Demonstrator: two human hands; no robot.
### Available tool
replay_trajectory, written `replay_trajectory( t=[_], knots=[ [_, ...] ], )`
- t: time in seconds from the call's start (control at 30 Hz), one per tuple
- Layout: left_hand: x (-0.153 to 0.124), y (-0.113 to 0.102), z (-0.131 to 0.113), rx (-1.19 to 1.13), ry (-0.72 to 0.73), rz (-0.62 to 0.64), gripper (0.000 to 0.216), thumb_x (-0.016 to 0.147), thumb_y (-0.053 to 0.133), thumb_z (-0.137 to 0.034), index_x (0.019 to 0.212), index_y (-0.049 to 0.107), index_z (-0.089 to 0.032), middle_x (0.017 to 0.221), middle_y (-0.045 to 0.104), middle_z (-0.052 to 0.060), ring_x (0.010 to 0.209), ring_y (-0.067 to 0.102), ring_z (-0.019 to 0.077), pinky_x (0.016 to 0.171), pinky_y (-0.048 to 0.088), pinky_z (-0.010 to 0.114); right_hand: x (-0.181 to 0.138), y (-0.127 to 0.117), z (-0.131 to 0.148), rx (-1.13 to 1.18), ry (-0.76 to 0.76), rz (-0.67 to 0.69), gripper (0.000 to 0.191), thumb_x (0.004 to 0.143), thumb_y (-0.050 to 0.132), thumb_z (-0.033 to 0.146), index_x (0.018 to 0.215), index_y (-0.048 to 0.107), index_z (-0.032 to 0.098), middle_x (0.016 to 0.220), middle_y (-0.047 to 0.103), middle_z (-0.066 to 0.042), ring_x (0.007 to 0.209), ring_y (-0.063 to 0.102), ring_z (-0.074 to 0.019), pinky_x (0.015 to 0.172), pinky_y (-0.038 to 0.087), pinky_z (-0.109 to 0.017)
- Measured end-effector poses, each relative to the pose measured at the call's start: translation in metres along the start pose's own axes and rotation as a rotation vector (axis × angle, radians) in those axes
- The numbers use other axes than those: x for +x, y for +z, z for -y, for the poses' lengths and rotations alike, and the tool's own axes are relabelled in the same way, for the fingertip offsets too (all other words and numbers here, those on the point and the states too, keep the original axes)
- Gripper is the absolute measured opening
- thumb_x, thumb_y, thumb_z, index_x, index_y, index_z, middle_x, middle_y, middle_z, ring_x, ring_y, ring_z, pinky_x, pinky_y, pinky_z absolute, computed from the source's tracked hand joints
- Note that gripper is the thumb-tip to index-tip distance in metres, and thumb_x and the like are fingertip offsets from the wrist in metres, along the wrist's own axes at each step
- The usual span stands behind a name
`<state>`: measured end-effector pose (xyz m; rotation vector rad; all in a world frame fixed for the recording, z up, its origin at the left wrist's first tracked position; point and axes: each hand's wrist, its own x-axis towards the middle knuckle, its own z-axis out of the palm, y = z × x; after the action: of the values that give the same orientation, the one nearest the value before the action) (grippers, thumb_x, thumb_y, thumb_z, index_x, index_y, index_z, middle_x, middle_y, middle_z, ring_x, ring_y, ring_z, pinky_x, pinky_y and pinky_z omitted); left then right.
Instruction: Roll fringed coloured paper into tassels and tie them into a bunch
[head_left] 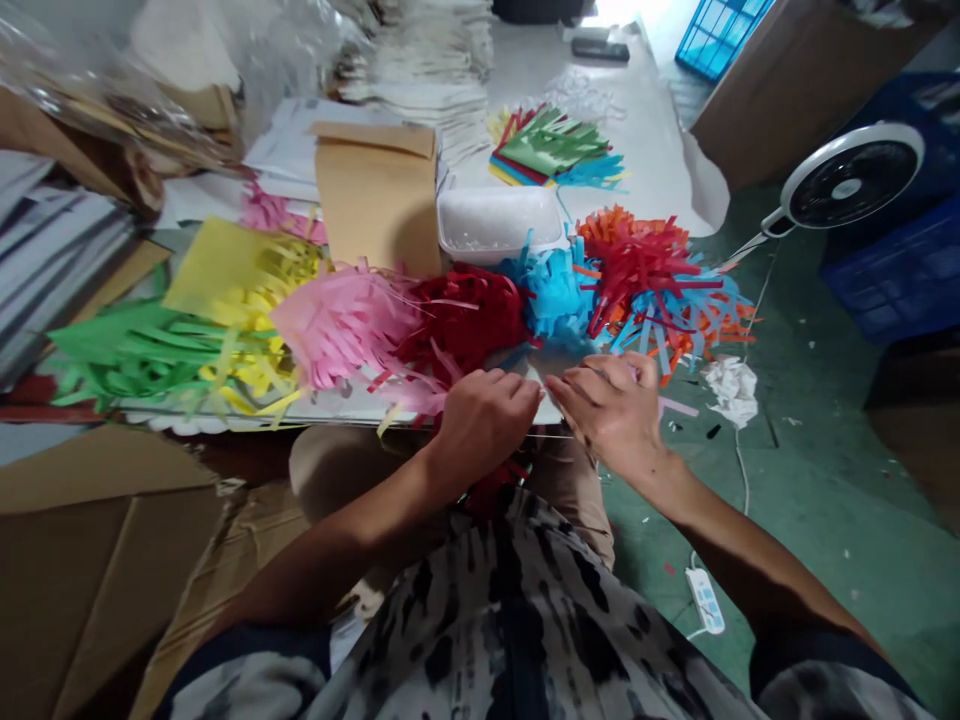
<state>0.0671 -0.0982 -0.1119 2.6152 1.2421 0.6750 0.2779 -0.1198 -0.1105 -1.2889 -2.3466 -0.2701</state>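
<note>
My left hand (487, 420) and my right hand (615, 405) are close together at the table's near edge, thumbs facing, fingers curled. What they pinch is too small and hidden to make out. Pink paper shows beside both hands, and dark red paper strips (491, 490) hang below the left one. Just beyond lie fringed tissue-paper bundles: pink (345, 320), dark red (472, 320) and light blue (559, 295). Yellow fringed paper (255, 290) and green fringed paper (135, 345) are farther left. A mixed red, orange and blue bundle (652, 270) sits beyond my right hand.
Behind the bundles stand a brown paper packet (379, 195) and a white tray (499, 220). Stacked fringed sheets (559, 145) lie farther back. To the right are a white fan (855, 180), and a power strip (705, 600) on the floor. Cardboard (90, 570) fills the lower left.
</note>
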Motion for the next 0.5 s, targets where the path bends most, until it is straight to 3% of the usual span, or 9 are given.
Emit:
replay_trajectory(
  t=[0.13, 0.23, 0.33, 0.5],
  knots=[
    [0.003, -0.024, -0.005, -0.783, -0.383, 0.09, 0.047, 0.104, 0.057, -0.056, 0.095, 0.082, -0.017, 0.076, 0.075, 0.005, 0.062, 0.06, 0.0142, 0.058, 0.035, 0.027, 0.006, -0.022, 0.001, -0.131, -0.131, -0.313, 0.022, 0.096, 0.075, 0.019, 0.115, 0.075, 0.03, 0.098, 0.081, 0.003, 0.097, 0.068, -0.0205, 0.092, 0.036, -0.044],
    [0.004, -0.036, -0.004, -1.253, -0.522, 0.272, 0.046, 0.095, 0.069, -0.059, 0.091, 0.084, -0.015, 0.077, 0.075, 0.004, 0.061, 0.058, 0.011, 0.057, 0.037, 0.023, 0.01, -0.036, 0.003, -0.13, -0.136, -0.402, 0.026, 0.093, 0.078, 0.02, 0.117, 0.076, 0.032, 0.096, 0.081, 0.004, 0.094, 0.069, -0.0198, 0.093, 0.039, -0.044],
    [0.003, -0.039, -0.005, -1.517, -0.576, 0.341, 0.038, 0.088, 0.08, -0.054, 0.089, 0.084, -0.016, 0.079, 0.074, 0.003, 0.066, 0.059, 0.0092, 0.063, 0.042, 0.021, 0.014, -0.043, 0.006, -0.125, -0.157, -0.455, 0.028, 0.09, 0.083, 0.02, 0.115, 0.077, 0.03, 0.094, 0.082, 0.003, 0.093, 0.071, -0.0206, 0.091, 0.042, -0.044],
    [0.0, -0.037, -0.007, -1.771, -0.673, 0.386, 0.045, 0.081, 0.086, -0.059, 0.089, 0.083, -0.014, 0.084, 0.075, 0.006, 0.071, 0.062, 0.0099, 0.065, 0.045, 0.019, 0.018, -0.045, 0.007, -0.144, -0.189, -0.531, 0.03, 0.085, 0.089, 0.02, 0.11, 0.077, 0.03, 0.094, 0.083, 0.004, 0.091, 0.072, -0.0198, 0.087, 0.045, -0.043]
  ],
)
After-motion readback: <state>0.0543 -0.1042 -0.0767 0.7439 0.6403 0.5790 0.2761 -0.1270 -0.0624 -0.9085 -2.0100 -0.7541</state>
